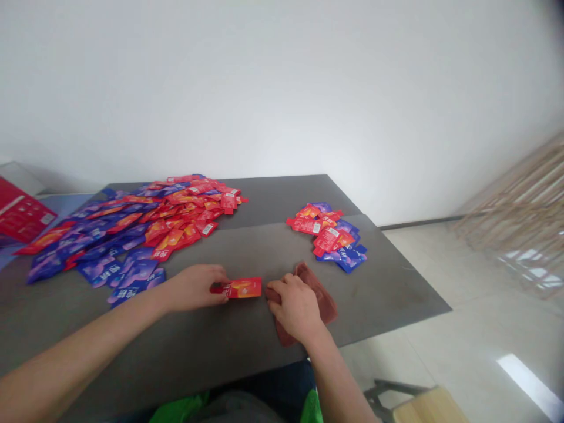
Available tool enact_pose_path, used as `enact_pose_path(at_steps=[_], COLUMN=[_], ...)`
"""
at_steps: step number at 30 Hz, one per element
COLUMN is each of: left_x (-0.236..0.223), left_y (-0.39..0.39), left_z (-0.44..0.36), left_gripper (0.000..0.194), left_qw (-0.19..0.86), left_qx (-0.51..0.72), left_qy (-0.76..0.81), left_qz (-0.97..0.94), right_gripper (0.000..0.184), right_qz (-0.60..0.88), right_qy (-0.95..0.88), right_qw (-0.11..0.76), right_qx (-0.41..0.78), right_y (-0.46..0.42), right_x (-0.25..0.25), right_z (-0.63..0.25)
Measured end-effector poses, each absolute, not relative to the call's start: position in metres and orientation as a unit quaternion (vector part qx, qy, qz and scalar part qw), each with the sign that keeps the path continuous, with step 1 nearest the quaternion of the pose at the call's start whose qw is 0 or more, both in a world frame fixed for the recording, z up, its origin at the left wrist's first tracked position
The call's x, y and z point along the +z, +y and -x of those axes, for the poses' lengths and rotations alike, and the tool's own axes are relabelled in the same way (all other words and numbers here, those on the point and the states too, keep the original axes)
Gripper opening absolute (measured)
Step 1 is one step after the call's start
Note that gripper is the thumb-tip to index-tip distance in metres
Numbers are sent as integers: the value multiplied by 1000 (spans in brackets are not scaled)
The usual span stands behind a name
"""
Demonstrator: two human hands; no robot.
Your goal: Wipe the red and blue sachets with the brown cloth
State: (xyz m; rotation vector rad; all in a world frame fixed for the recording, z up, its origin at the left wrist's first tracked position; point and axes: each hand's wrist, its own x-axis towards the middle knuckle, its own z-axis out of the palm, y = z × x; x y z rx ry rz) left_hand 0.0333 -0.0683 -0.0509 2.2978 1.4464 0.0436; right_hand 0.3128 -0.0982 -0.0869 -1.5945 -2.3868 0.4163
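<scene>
My left hand pinches one end of a red sachet with an orange print, low over the dark table. To its right, my right hand is closed on a folded brown cloth, which lies partly under the palm. The sachet's free end points toward the right hand, with a small gap between them. Beyond the cloth lies a small pile of red and blue sachets.
A large heap of red and blue sachets spreads over the left of the grey table. A red box stands at the far left. A white wall rises behind. A wooden stool is below the right edge.
</scene>
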Motion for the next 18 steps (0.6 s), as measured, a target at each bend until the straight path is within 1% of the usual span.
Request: enact_pose_path(at_steps=[3,5,8,10,13,15,18], left_x=[-40,-42,-58,-75,-96,-105,-110], left_y=[-45,-33,-27,-29,-38,-44,-52], left_z=[-27,-21,-13,-12,-15,-19,-23], left_gripper=[28,31,33,31,24,21,19], left_qw=[283,324,355,356,338,315,288], left_qx=[-40,-24,25,74,141,157,172], left_qy=[507,526,551,567,594,594,572], left_qz=[-813,-786,-755,-739,-716,-723,-749], right_gripper=[23,24,25,26,24,22,24], right_qz=[561,571,574,573,575,574,551], right_qy=[-799,-787,-774,-772,-775,-777,-786], right_qw=[146,163,190,201,191,191,232], right_qx=[158,171,185,188,181,174,156], right_y=[-100,-101,-100,-98,-96,-96,-103], right_x=[-88,-90,-93,-95,-96,-95,-94], right_z=[-315,-316,-317,-318,-319,-314,-293])
